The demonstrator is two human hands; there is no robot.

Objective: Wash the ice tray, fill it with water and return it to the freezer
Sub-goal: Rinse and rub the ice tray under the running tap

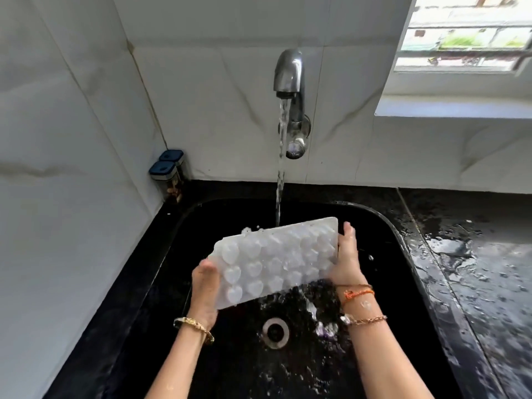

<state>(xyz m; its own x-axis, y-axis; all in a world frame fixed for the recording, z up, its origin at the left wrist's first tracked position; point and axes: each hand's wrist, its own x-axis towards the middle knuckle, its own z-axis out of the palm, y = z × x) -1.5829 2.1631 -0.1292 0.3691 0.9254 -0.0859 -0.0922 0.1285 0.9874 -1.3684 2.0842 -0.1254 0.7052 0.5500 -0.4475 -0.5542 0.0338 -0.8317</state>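
Both hands grip the tray ends: left hand, right hand. It lies sideways, tilted, under the tap.

Home kitchen: black sink, wall tap running, tiled walls, spice jars.

One tray sits between two hands, left and right. One tap runs above them. Two jars stand beyond the left hand. One drain lies below the hands, between the wrists. One bangle circles the left wrist.
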